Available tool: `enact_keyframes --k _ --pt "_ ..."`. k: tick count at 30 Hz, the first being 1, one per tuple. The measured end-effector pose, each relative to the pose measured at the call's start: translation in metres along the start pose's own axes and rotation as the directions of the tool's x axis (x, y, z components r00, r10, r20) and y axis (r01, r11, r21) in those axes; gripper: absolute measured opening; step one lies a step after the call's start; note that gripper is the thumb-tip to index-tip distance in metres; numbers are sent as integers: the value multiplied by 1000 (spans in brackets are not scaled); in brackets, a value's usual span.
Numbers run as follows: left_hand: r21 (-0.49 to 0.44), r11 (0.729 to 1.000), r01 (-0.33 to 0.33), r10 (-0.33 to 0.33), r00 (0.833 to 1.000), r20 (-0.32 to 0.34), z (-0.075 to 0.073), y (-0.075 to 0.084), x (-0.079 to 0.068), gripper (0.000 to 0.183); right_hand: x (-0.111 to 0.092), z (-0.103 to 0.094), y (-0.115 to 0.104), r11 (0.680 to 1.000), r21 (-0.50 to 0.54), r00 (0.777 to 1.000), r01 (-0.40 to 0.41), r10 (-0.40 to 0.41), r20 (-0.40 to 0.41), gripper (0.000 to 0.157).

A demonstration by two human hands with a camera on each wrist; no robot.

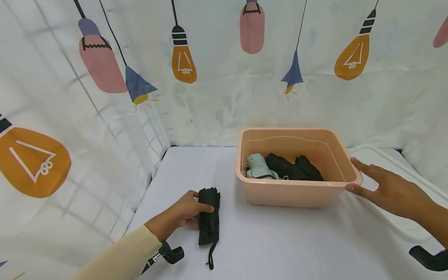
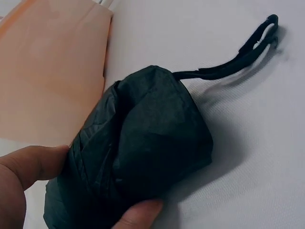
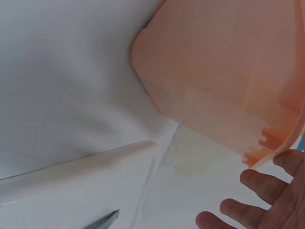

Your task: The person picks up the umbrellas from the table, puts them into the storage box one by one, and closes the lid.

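Fingers of our left hand (image 1: 185, 210) grip a folded black umbrella (image 1: 209, 222) near the left edge of the table (image 1: 266, 241); our right hand (image 1: 397, 189), fingers spread, touches a pink bin (image 1: 290, 194) toward the back edge.

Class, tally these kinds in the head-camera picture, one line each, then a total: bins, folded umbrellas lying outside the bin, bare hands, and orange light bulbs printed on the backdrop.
Pink bin: 1
Black folded umbrella outside it: 1
Bare hands: 2 (left hand, right hand)
Printed orange bulbs: 3
Total: 7
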State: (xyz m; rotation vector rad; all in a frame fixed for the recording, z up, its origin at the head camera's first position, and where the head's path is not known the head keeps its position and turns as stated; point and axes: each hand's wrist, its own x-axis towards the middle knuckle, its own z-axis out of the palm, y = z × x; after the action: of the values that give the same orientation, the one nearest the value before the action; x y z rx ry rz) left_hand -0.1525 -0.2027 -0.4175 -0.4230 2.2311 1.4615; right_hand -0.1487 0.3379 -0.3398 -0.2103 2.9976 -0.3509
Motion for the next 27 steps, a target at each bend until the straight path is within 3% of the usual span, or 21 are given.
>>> enact_keyframes --k 8,18,27 --pt "8 1000 -7 7 1000 -11 -2 -2 2 89 -2 -1 -1 1000 9 1000 9 -9 -7 101" --pt "-38 999 -13 15 999 48 -8 -4 3 86 -2 -1 0 1000 14 1000 12 -12 -5 100" --pt "-106 993 -42 52 994 97 -18 16 3 82 -2 -1 0 1000 14 1000 13 -13 -7 100"
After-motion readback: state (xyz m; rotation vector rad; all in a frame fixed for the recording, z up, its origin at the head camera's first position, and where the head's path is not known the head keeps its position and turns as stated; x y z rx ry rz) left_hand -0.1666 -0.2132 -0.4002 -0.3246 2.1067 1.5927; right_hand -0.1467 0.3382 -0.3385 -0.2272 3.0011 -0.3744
